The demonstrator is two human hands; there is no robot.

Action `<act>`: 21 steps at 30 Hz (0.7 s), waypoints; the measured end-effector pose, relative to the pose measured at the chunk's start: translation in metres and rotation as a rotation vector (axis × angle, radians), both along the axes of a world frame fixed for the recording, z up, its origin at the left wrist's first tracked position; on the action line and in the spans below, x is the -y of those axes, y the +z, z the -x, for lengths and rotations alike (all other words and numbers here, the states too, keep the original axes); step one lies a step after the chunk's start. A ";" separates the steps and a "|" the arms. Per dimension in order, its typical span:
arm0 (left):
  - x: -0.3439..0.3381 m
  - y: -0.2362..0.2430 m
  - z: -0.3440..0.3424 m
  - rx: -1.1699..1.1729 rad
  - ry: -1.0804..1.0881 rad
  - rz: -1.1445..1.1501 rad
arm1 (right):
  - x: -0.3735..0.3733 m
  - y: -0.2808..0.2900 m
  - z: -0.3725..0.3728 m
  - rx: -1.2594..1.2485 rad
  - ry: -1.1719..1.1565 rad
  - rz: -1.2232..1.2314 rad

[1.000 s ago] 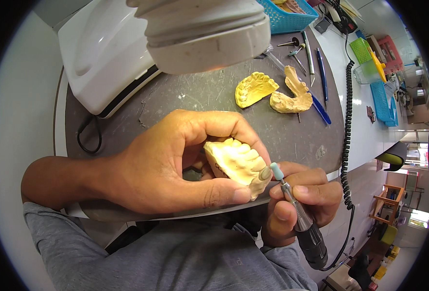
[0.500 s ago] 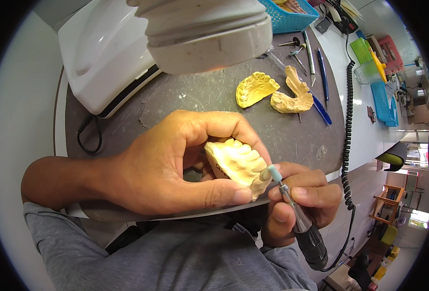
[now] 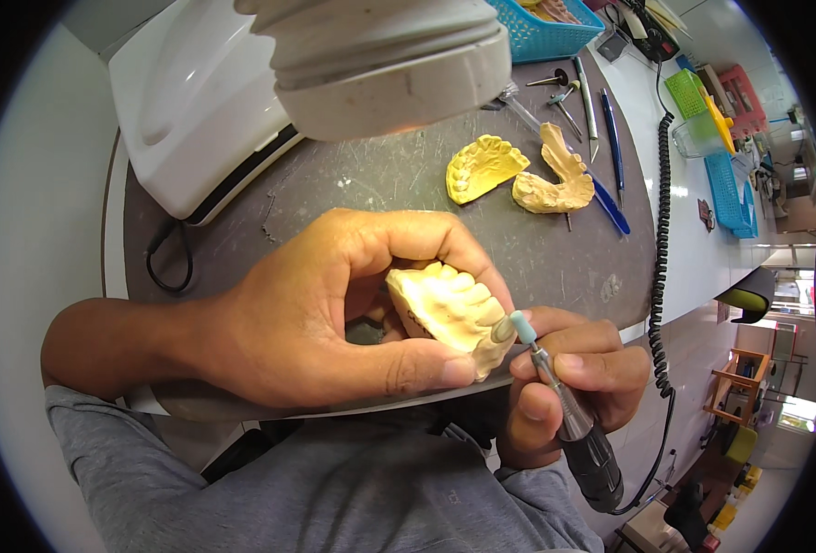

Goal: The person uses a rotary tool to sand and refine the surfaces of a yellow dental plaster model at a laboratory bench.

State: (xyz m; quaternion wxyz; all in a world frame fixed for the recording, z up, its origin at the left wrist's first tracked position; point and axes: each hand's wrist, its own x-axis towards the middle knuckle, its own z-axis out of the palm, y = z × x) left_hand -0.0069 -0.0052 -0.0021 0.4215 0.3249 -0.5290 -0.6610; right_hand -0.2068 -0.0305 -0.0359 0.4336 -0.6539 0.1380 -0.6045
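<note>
- Pale yellow plaster tooth cast sits pinched in the left hand, thumb along its lower edge, forefinger curled over the top, above the dark grey round work mat.
- Right hand wraps shut around a slim metal rotary handpiece, whose light blue cylindrical tip touches the cast's right corner.
- Blue plastic mesh basket at the far edge holds brownish pieces, too cut off to identify.
- Two more yellow plaster casts lie apart on the mat.
- Both forearms enter from below, wrists bent inward toward each other.
</note>
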 end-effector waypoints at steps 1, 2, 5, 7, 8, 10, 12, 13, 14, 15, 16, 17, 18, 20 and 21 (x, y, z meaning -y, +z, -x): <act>0.000 0.000 0.000 -0.006 -0.001 -0.008 | 0.000 0.000 0.000 -0.005 0.007 0.007; 0.000 0.000 0.000 -0.005 -0.002 -0.008 | 0.001 0.000 0.001 -0.010 0.014 0.013; 0.000 -0.002 0.001 -0.016 0.003 -0.011 | 0.002 -0.003 0.001 0.003 0.018 0.049; 0.000 -0.002 0.001 -0.019 0.004 0.001 | 0.005 -0.003 0.005 -0.012 0.055 0.056; 0.000 -0.002 0.001 -0.018 0.003 0.001 | 0.006 -0.003 0.007 -0.027 0.091 0.062; 0.000 0.000 0.001 -0.009 0.000 -0.015 | 0.002 -0.002 0.002 -0.016 0.047 0.034; 0.000 0.000 0.001 -0.015 0.004 -0.017 | 0.001 -0.001 0.002 -0.005 0.006 0.005; -0.001 0.000 0.001 -0.021 0.008 -0.018 | 0.004 -0.001 0.004 -0.018 0.040 0.035; -0.001 0.000 0.001 -0.021 0.007 -0.019 | 0.005 -0.001 0.005 -0.032 0.073 0.066; 0.000 0.000 0.001 -0.003 0.006 -0.006 | 0.006 -0.001 0.005 -0.032 0.073 0.066; 0.000 0.000 0.001 0.016 0.005 0.007 | 0.006 -0.002 0.006 -0.028 0.074 0.063; 0.000 0.000 0.000 0.015 0.005 0.007 | 0.006 -0.002 0.006 -0.025 0.075 0.059; 0.000 0.000 0.000 0.006 0.001 -0.012 | 0.005 -0.001 0.005 -0.025 0.075 0.059; 0.000 0.000 0.000 -0.003 -0.001 -0.031 | 0.004 0.000 0.004 -0.040 0.051 0.045; 0.000 -0.001 0.000 -0.008 0.002 -0.031 | 0.005 0.000 0.004 -0.039 0.052 0.045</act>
